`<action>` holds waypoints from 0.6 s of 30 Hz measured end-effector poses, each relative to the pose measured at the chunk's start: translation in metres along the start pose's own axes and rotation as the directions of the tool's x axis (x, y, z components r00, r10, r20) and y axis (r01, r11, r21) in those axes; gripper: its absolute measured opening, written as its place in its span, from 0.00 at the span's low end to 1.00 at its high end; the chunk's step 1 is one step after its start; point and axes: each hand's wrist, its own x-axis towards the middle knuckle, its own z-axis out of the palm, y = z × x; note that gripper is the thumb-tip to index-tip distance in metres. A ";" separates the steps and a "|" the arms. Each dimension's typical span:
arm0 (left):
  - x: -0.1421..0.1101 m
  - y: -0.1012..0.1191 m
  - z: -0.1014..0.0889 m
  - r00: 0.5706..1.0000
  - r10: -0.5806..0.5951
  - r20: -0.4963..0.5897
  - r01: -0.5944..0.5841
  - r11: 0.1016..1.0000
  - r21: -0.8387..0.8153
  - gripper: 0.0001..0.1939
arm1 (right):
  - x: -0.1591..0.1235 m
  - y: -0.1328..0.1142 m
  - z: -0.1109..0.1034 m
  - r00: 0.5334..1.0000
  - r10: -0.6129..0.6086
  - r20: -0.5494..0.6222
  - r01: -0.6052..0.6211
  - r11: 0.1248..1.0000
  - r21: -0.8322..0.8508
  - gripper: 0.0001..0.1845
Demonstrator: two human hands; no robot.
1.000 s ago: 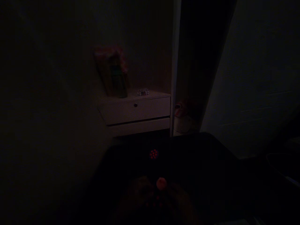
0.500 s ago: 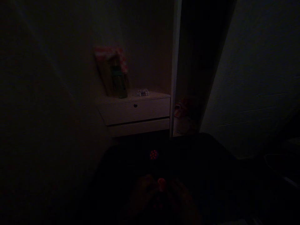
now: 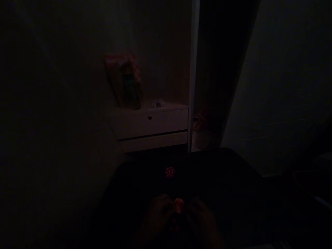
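It is very dark, so shapes are faint. Low in the middle, my left hand point(image 3: 159, 211) and my right hand point(image 3: 202, 216) face each other with fingers curled inward. Between their fingertips is a small, pale, red-lit piece point(image 3: 178, 205); both hands appear closed on it, and its kind is hard to make out. A few dim red spots point(image 3: 174, 226) show just below it, between the hands. Farther forward, a round cluster of red glowing dots point(image 3: 169, 172) rests on the dark surface point(image 3: 233, 186).
Beyond the dark surface stands a pale cabinet with a drawer point(image 3: 155, 121). On its top are a bottle with a green band point(image 3: 132, 93), a red-patterned item point(image 3: 120, 59) and a small, light lumpy object point(image 3: 158, 103). A reddish item point(image 3: 199, 121) sits in the compartment to the right.
The picture has become a little darker. The red-lit piece looks slightly turned between my fingers, and my right hand's fingers have shifted slightly; otherwise the hands stay in place.
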 end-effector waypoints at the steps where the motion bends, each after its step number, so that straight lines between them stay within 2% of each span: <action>1: -0.001 0.001 -0.001 1.000 0.013 -0.001 -0.013 1.000 0.004 0.12 | -0.001 -0.003 0.000 1.000 -0.006 -0.011 0.006 1.000 0.014 0.15; 6: -0.008 0.006 -0.012 0.999 -0.031 -0.008 0.031 0.999 0.021 0.15 | -0.009 -0.012 0.012 0.999 -0.041 -0.024 0.042 0.996 0.074 0.17; 9: -0.017 -0.001 -0.017 0.999 -0.052 0.001 0.052 0.996 0.067 0.14 | -0.019 0.000 0.034 0.985 -0.148 -0.083 0.147 0.989 -0.016 0.17; 11: -0.025 -0.011 -0.019 1.000 -0.027 0.014 0.025 0.991 0.134 0.12 | -0.025 0.013 0.053 0.964 -0.245 -0.107 0.235 0.968 -0.091 0.21; 14: -0.037 -0.031 -0.018 0.997 0.044 0.068 -0.057 0.976 0.212 0.08 | -0.032 0.029 0.076 0.966 -0.204 -0.159 0.168 0.962 -0.213 0.25; 18: -0.052 -0.059 -0.015 0.994 0.096 0.051 -0.105 0.969 0.223 0.09 | -0.032 0.033 0.079 0.959 -0.244 -0.145 0.192 0.935 -0.300 0.27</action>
